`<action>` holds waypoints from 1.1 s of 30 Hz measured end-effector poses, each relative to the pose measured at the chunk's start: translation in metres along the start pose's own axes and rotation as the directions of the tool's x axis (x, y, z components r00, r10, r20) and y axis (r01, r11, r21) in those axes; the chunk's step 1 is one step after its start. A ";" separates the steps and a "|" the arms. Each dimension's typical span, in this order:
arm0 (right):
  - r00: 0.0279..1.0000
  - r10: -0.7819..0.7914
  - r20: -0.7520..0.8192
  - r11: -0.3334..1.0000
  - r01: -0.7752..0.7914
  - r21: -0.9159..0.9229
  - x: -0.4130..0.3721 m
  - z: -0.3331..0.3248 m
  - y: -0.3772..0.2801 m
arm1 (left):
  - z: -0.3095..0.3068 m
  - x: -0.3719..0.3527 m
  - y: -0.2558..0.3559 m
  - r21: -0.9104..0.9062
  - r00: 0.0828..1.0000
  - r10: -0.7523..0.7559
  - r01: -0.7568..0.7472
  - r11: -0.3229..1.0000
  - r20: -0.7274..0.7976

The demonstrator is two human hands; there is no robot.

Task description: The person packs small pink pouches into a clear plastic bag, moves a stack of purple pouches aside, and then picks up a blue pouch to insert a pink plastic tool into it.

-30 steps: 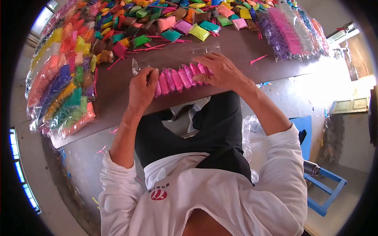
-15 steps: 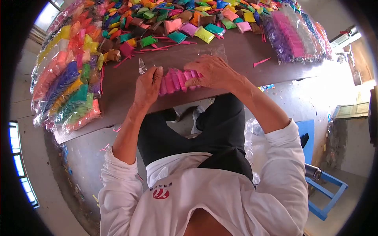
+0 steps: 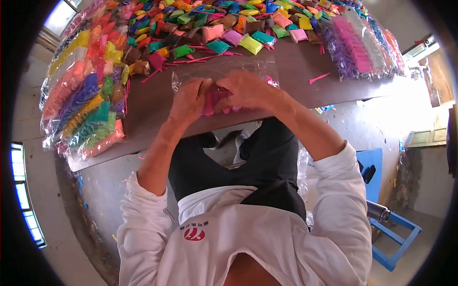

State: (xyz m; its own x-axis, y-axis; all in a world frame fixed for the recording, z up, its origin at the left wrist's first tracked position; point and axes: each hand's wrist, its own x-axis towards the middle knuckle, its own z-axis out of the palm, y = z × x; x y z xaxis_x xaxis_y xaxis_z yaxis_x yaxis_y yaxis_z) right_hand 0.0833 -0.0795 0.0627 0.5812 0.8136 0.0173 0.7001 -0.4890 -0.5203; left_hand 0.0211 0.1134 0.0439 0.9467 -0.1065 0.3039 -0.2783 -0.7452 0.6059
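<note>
A clear plastic bag (image 3: 261,66) lies on the brown table in front of me, with a row of bright pink packets (image 3: 210,106) in or under its film. My left hand (image 3: 190,99) is closed at the bag's left end, thumb and fingers pinched together. On the other side, my right hand (image 3: 250,91) bends its fingers over the bag and the pink packets. Its fingertips are slightly blurred and come close to my left hand. Between the hands, most of the packets are covered.
Loose colourful packets (image 3: 250,44) pile across the back of the table (image 3: 300,66). Filled bags (image 3: 78,107) are stacked at the left, more filled bags (image 3: 355,45) at the right. Pink strips (image 3: 319,78) lie about. A blue stool (image 3: 398,248) and a metal flask (image 3: 377,210) are at lower right.
My hands have come closer together, the left moving right and the right moving slightly left. More of the pink packets is covered now.
</note>
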 end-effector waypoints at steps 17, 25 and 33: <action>0.938 0.150 -0.311 0.971 -0.080 0.227 -0.025 -0.051 0.036 | 0.008 -0.006 -0.004 0.018 0.990 -0.142 0.141 0.990 0.028; 0.916 0.006 -0.401 1.000 -0.011 -0.011 -0.068 -0.024 0.051 | 0.007 -0.005 0.000 0.111 0.993 -0.119 0.116 0.987 0.021; 0.973 -0.007 -0.232 0.985 -0.033 -0.169 -0.072 -0.011 0.066 | 0.008 -0.008 0.003 0.091 0.988 -0.153 0.152 0.984 0.002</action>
State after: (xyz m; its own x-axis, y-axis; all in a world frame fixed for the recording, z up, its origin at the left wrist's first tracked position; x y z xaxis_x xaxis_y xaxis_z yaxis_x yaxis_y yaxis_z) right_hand 0.0918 -0.1736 0.0363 0.6566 0.7219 0.2186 0.7404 -0.5618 -0.3690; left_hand 0.0141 0.1067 0.0377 0.9786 0.0074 0.2057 -0.1149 -0.8097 0.5756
